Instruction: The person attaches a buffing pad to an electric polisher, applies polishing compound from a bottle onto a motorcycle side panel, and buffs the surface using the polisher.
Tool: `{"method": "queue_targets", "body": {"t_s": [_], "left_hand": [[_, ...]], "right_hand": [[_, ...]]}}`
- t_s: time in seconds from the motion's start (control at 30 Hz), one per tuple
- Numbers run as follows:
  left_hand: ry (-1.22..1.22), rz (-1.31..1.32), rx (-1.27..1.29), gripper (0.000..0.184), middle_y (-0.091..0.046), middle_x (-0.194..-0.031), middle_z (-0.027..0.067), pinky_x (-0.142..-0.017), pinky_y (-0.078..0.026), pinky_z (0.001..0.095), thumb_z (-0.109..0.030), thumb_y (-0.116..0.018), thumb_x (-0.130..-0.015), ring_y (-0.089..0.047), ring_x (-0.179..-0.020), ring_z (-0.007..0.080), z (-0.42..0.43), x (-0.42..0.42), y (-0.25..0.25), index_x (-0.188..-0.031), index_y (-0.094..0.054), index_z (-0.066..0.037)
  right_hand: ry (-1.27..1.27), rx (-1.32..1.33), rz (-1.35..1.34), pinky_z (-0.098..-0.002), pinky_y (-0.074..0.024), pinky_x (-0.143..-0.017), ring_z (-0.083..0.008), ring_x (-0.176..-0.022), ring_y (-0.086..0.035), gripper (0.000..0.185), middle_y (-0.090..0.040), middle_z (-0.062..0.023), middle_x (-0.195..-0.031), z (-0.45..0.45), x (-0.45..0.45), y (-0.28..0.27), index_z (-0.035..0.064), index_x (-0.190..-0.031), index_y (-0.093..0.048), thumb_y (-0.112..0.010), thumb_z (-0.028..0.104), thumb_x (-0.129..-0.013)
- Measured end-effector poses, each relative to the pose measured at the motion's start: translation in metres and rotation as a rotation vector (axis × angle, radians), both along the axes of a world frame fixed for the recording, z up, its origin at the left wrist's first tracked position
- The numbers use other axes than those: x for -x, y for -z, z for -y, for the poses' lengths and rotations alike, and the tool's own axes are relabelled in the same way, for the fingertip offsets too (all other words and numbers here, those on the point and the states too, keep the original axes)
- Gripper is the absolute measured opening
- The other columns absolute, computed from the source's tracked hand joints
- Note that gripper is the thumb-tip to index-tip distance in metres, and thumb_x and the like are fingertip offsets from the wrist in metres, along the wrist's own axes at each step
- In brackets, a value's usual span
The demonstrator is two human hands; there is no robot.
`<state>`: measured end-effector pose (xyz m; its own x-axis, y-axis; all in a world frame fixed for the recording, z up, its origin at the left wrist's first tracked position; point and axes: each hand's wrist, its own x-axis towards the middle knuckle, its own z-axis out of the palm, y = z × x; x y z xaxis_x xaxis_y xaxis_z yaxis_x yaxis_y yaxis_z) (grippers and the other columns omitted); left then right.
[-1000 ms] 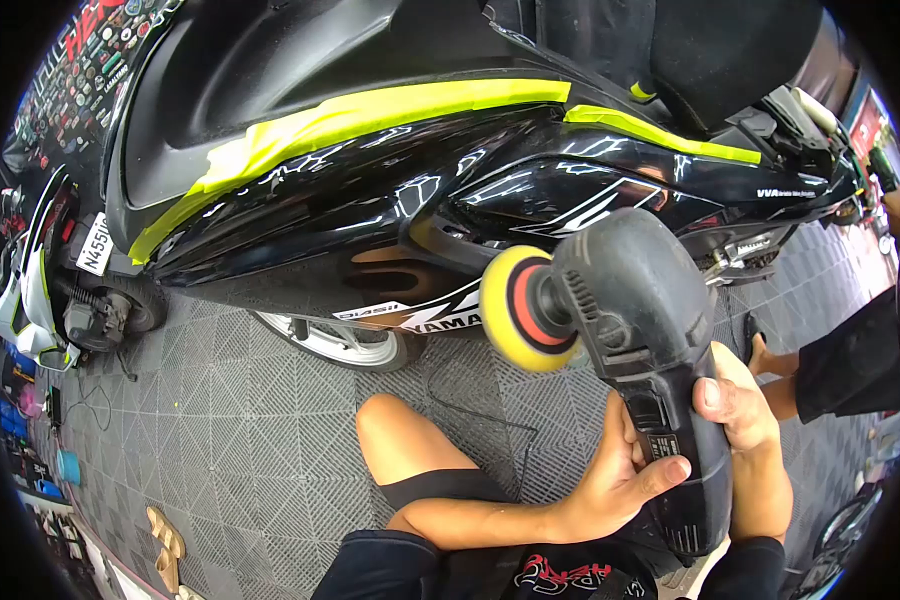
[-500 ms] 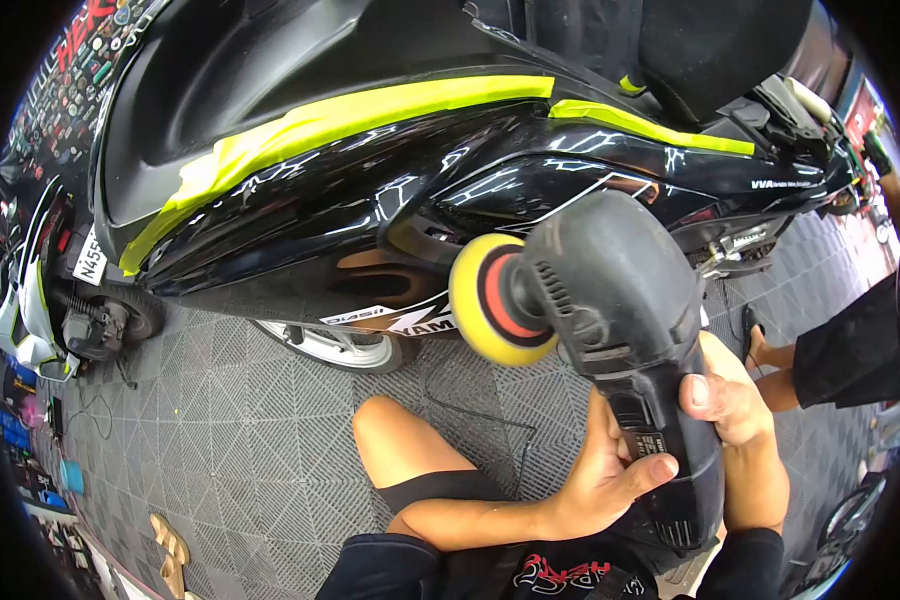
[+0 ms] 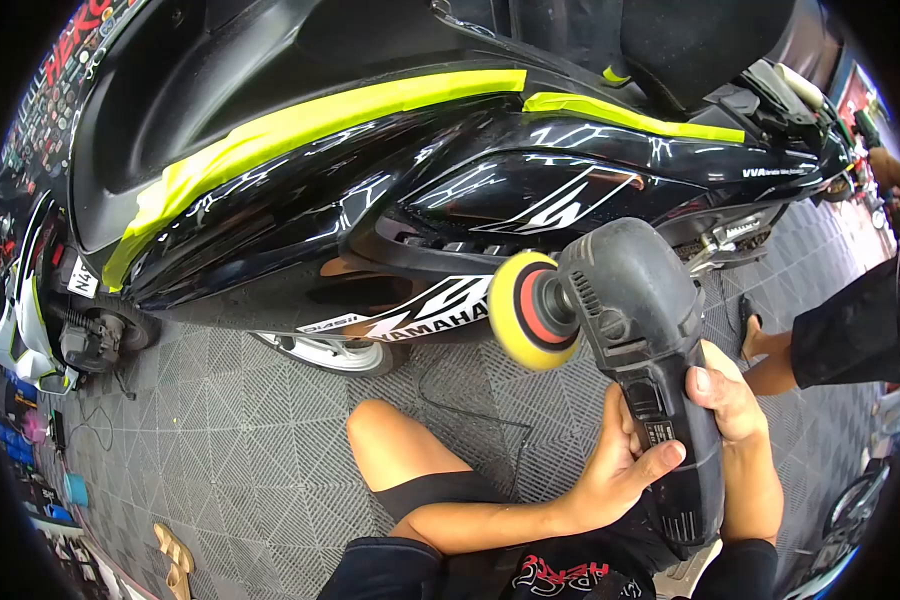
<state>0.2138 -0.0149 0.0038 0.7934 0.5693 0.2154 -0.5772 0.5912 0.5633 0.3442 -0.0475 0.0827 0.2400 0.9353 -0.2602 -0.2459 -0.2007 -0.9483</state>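
A black handheld polisher is held in front of me by both hands. Its round yellow foam pad, with a red and black backing, faces left and stands apart from the bodywork. My left hand wraps the lower handle from the left, thumb across it near a label. My right hand grips the other side, its thumb on the body below the head. Behind the polisher stands a glossy black Yamaha scooter, with bright yellow-green masking tape along its upper panel edge.
A dark cable lies on the grey tiled floor. Another person's leg in black shorts is at right. A second scooter stands at far left. Tan sandals lie at lower left.
The polisher has moved slightly right and down in view, away from the scooter's side panel. More of the Yamaha lettering shows. Both hands keep their hold.
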Motion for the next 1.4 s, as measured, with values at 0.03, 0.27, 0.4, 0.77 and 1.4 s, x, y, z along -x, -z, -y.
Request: {"method": "queue_targets", "body": {"t_s": [0.03, 0.27, 0.4, 0.77, 1.4], "left_hand": [[-0.003, -0.002, -0.003, 0.067, -0.039, -0.127, 0.0075, -0.100, -0.035, 0.0305, -0.012, -0.061, -0.092, -0.041, -0.118, 0.0123, 0.001, -0.003, 0.001, -0.137, -0.014, -0.001], [0.008, -0.009, 0.024, 0.068, -0.037, -0.130, 0.0085, -0.103, -0.033, 0.0313, -0.012, -0.060, -0.093, -0.040, -0.121, 0.0137, 0.007, -0.015, 0.010, -0.140, -0.013, -0.002], [-0.022, 0.008, -0.017, 0.070, -0.036, -0.134, 0.0108, -0.103, -0.034, 0.0323, -0.012, -0.060, -0.093, -0.039, -0.124, 0.0165, 0.001, -0.006, 0.004, -0.141, -0.010, -0.003], [0.023, -0.045, -0.026, 0.068, -0.036, -0.136, 0.0102, -0.104, -0.033, 0.0316, -0.010, -0.059, -0.093, -0.039, -0.124, 0.0150, 0.013, -0.030, 0.022, -0.141, -0.010, -0.002], [-0.002, -0.133, -0.095, 0.079, -0.037, -0.135, 0.0112, -0.104, -0.034, 0.0345, -0.012, -0.065, -0.089, -0.039, -0.126, 0.0182, 0.019, -0.038, 0.049, -0.143, -0.007, -0.005]], "right_hand": [[0.008, -0.001, -0.003, -0.0295, -0.0485, -0.078, -0.0179, -0.088, -0.061, 0.072, -0.064, -0.0140, -0.101, 0.002, -0.002, 0.001, -0.0094, -0.117, -0.055, -0.072, 0.044, -0.072], [0.023, -0.025, -0.063, -0.0283, -0.0494, -0.076, -0.0168, -0.086, -0.062, 0.070, -0.064, -0.0127, -0.100, 0.009, -0.013, 0.015, -0.0083, -0.117, -0.055, -0.072, 0.044, -0.074], [-0.017, -0.052, -0.027, -0.0285, -0.0471, -0.080, -0.0165, -0.090, -0.060, 0.066, -0.064, -0.0112, -0.103, -0.001, -0.003, 0.002, -0.0064, -0.118, -0.055, -0.070, 0.042, -0.076], [0.042, -0.070, -0.128, -0.0286, -0.0501, -0.079, -0.0176, -0.088, -0.062, 0.071, -0.063, -0.0126, -0.104, 0.022, -0.029, 0.037, -0.0077, -0.122, -0.050, -0.070, 0.044, -0.078], [-0.047, -0.118, -0.234, -0.0315, -0.0471, -0.086, -0.0199, -0.094, -0.060, 0.069, -0.062, -0.0141, -0.108, 0.021, -0.044, 0.050, -0.0091, -0.122, -0.050, -0.073, 0.034, -0.074]]}}
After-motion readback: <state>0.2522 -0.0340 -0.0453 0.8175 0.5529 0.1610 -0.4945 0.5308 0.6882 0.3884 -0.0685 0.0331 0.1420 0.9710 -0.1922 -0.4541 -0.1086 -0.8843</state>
